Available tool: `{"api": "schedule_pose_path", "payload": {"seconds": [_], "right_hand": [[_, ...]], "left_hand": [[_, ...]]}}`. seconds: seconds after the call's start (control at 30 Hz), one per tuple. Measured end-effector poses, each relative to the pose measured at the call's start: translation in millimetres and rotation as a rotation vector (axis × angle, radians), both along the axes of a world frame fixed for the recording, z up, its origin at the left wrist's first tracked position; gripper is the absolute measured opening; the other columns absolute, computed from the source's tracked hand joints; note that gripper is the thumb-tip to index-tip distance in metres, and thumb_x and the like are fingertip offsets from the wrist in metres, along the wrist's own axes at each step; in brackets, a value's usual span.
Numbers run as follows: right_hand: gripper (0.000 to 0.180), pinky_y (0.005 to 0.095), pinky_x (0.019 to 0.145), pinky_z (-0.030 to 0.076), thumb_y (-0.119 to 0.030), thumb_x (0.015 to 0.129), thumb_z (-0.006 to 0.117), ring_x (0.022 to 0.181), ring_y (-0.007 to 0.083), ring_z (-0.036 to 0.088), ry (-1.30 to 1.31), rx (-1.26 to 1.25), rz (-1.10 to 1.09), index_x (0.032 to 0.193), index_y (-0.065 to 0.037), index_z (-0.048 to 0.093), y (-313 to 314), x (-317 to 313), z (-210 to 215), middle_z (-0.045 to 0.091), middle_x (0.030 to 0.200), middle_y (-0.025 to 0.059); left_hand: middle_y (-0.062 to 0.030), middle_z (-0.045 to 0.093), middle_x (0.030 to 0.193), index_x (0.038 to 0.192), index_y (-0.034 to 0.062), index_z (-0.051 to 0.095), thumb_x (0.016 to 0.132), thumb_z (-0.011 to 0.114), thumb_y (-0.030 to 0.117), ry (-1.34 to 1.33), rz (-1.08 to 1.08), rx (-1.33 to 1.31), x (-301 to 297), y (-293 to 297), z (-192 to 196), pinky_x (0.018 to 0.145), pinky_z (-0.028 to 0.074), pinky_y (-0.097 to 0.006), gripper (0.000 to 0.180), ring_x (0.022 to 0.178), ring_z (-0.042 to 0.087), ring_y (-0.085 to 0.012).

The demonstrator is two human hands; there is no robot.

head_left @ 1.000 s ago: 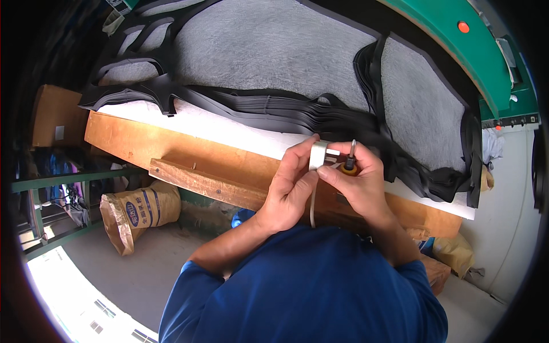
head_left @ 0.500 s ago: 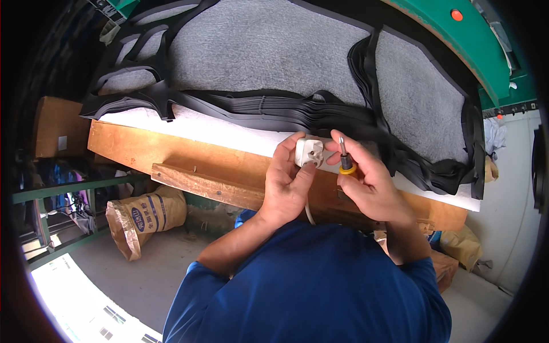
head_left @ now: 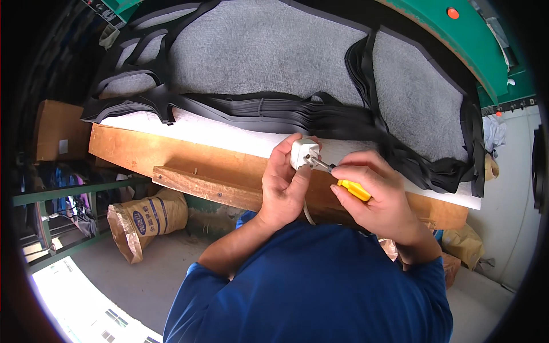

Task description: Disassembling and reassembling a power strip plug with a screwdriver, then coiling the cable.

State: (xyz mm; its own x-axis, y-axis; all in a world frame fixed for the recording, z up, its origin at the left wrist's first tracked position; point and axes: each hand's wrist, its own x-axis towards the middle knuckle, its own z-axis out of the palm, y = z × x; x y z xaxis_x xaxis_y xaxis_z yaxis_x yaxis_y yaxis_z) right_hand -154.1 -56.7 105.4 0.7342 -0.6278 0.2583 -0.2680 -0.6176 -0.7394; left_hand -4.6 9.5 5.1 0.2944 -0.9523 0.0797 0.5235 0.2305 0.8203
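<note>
My left hand (head_left: 281, 191) is closed round a white electrical plug (head_left: 299, 152), fingers behind it and thumb along its lower side. A white cable (head_left: 309, 214) hangs below it toward my shirt. In my right hand (head_left: 380, 197) is a screwdriver (head_left: 354, 189) with a yellow handle, tilted so its metal shaft points left. Its tip meets the face of the plug, near a small dark hole; whether it sits in a screw there I cannot tell. Both hands are raised in front of the wooden edge of the worktable.
Beyond my hands, a stack of cut black sheets (head_left: 257, 108) with grey fabric-like areas covers the table. A wooden board (head_left: 206, 186) juts from its front edge. A green machine frame (head_left: 440, 40) arches at the far right. Left are a paper sack (head_left: 151, 220) and a cardboard box (head_left: 60, 130).
My right hand has tipped the screwdriver from upright to pointing left, bringing its tip onto the plug. The yellow handle shows more now. My left hand has barely shifted.
</note>
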Motion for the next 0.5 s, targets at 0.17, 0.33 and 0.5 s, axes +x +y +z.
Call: {"api": "schedule_pose_path", "payload": {"seconds": [0.17,0.33,0.5], "right_hand": [[0.026,0.0272,0.07,0.05,0.006,0.074,0.07,0.081,0.0191,0.061,0.008,-0.003,-0.002,0.099,-0.001,0.063,1.1,4.6,-5.0,0.058,0.098,0.011],[0.025,0.0317,0.066,0.05,0.001,0.077,0.068,0.079,0.0251,0.061,0.0,-0.021,-0.008,0.101,-0.003,0.061,-0.8,3.8,-8.0,0.057,0.098,0.0118],[0.025,0.032,0.066,0.05,0.002,0.077,0.067,0.079,0.0253,0.061,-0.01,-0.001,0.001,0.101,-0.003,0.061,-0.4,2.8,-5.0,0.057,0.098,0.0117]], "left_hand": [[-0.0184,0.05,0.13,0.136,-0.0002,0.031,0.09,0.041,-0.008,-0.036,0.011,-0.033,-0.3,0.8,-0.3,0.101,0.041,-0.037,0.048,0.12,0.051,-0.0242],[-0.0185,0.05,0.13,0.136,-0.0007,0.031,0.089,0.041,-0.009,-0.056,0.021,-0.023,-1.5,1.6,-0.9,0.101,0.041,-0.037,0.049,0.12,0.05,-0.0244],[-0.0185,0.05,0.13,0.136,-0.0008,0.031,0.089,0.041,-0.009,-0.028,0.026,-0.018,-2.7,2.8,-1.6,0.102,0.041,-0.036,0.049,0.12,0.05,-0.0241]]}}
